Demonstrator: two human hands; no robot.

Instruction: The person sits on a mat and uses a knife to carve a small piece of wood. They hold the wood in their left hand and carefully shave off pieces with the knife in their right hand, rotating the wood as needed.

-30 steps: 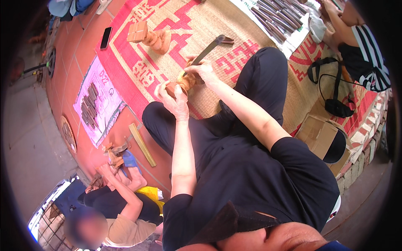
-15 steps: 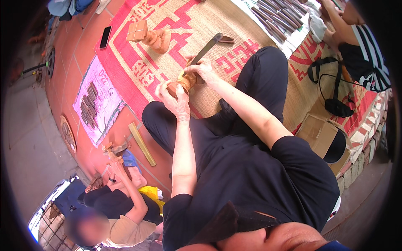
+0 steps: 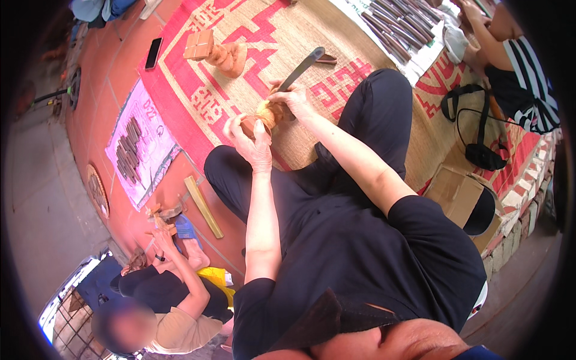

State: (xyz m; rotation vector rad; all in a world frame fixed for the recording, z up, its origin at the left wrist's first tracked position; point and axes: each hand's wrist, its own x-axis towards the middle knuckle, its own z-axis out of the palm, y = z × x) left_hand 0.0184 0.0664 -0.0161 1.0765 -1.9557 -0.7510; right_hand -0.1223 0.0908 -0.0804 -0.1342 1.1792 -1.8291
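1. While my left hand (image 3: 251, 143) is closed around the flat-ended part of the carved wooden piece (image 3: 264, 115), my right hand (image 3: 292, 99) grips a long dark tool (image 3: 303, 67) at the piece's far side.
2. The piece sits between both hands, over the patterned mat (image 3: 351, 99), just in front of my folded legs.
3. I expect it to handle as stiff, solid wood: moderately light, unlikely to squash, yet its rounded surfaces could roll or slip under a loose grip. Any thin carved edges might chip.
4. For a firm hold, I'd take the blocky end, thumb on one face and fingers opposite, keeping fingertips clear of the tool.
5. A similar carved piece (image 3: 228, 59) lies farther off on the mat, untouched; its square end looks like the handiest place to grasp.
6. Of containers, I see an open cardboard box (image 3: 453, 187) to my right. A black rounded shape (image 3: 482, 213) shows at its side; I can't tell whether that is contents or shadow.
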